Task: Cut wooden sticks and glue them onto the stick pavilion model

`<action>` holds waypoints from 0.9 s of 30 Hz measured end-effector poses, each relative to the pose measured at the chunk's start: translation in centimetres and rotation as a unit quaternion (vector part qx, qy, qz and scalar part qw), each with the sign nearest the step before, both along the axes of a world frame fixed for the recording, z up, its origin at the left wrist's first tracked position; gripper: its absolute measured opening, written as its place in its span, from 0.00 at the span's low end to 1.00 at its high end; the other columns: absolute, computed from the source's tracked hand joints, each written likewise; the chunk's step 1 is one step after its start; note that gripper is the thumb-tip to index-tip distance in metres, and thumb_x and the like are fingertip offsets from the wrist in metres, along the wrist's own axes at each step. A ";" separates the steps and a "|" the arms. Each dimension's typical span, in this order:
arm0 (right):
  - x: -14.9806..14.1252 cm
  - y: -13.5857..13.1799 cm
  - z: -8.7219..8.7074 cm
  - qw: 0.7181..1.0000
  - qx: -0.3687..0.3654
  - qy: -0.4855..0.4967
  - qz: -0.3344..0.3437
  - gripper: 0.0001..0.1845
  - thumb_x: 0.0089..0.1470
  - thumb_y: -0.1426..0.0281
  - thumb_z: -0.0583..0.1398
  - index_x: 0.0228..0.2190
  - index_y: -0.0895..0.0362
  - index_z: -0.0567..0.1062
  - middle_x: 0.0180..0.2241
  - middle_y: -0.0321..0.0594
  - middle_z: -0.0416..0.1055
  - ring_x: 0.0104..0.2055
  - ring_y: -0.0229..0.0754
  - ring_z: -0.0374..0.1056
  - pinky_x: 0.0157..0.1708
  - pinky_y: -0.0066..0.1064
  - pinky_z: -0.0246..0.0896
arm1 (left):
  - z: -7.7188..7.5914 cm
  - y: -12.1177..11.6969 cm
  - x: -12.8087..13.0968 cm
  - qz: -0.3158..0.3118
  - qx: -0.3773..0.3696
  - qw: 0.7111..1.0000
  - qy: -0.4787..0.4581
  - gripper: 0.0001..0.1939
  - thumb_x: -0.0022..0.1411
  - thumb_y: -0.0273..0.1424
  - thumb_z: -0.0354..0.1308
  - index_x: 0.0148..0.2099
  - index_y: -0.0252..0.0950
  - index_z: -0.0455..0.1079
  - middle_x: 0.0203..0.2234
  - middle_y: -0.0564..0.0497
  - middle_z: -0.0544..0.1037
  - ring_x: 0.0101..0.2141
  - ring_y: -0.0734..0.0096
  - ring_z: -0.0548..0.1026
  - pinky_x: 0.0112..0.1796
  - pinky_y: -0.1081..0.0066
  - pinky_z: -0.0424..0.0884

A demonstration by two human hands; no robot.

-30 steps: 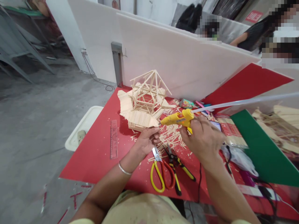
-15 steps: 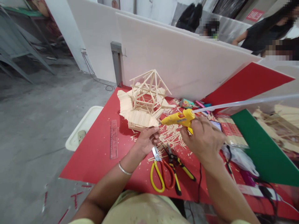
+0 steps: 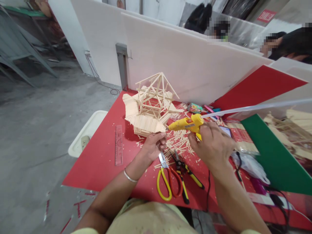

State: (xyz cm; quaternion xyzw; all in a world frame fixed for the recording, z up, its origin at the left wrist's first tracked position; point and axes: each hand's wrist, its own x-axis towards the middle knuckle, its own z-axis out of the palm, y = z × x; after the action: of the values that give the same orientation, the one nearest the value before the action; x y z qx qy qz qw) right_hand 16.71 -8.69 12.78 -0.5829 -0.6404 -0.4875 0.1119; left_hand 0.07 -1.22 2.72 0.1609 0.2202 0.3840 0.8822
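Observation:
My right hand is closed around a yellow hot glue gun, a long clear glue stick sticking out of its back. The gun's nozzle points left, at the front right corner of a wooden-stick model building. The model has an open pointed roof frame above and slatted lower roofs. Just below that corner is my left hand, its fingers curled together; what they hold, if anything, is hidden. Near that hand lie scissors with one yellow and one red handle, and black-yellow pliers.
Loose sticks litter the red tabletop. A clear ruler lies left, stick packs and a plastic bag right. White boards stand behind; a green board leans right. People are beyond the boards.
My hands, the glue gun and the model look unmoved. Behind the boards at upper right, a person in dark clothing has shifted and bent lower.

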 end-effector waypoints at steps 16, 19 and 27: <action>0.2 -0.3 -0.5 0.998 -0.040 0.033 -0.032 0.16 0.52 0.64 0.59 0.41 0.58 0.73 0.40 0.48 0.75 0.33 0.43 0.69 0.29 0.31 0.54 | -0.1 0.0 0.0 -0.003 0.003 1.000 -0.002 0.13 0.44 0.30 0.71 0.28 0.30 0.70 0.21 0.54 0.70 0.20 0.84 0.62 0.19 0.79 0.54; 0.2 -0.3 -0.3 0.999 -0.030 0.029 -0.022 0.16 0.52 0.64 0.59 0.41 0.58 0.72 0.40 0.48 0.75 0.33 0.43 0.69 0.29 0.31 0.54 | -0.1 0.0 0.0 -0.008 0.003 1.000 -0.004 0.13 0.45 0.30 0.71 0.28 0.30 0.70 0.20 0.54 0.70 0.20 0.84 0.62 0.19 0.79 0.54; 0.3 -0.2 -0.4 0.998 -0.030 0.037 -0.032 0.19 0.53 0.64 0.58 0.45 0.59 0.72 0.40 0.49 0.75 0.32 0.44 0.68 0.29 0.32 0.53 | -0.1 -0.1 -0.2 -0.015 0.001 1.000 -0.016 0.11 0.45 0.28 0.70 0.28 0.30 0.71 0.20 0.54 0.69 0.21 0.83 0.63 0.20 0.79 0.55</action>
State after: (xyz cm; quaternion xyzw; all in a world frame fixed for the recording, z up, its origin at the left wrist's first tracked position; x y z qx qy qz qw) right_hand 16.97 -8.87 12.41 -0.6238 -0.6312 -0.4495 0.1018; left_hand -0.08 -1.33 2.66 0.1590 0.2035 0.3732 0.8911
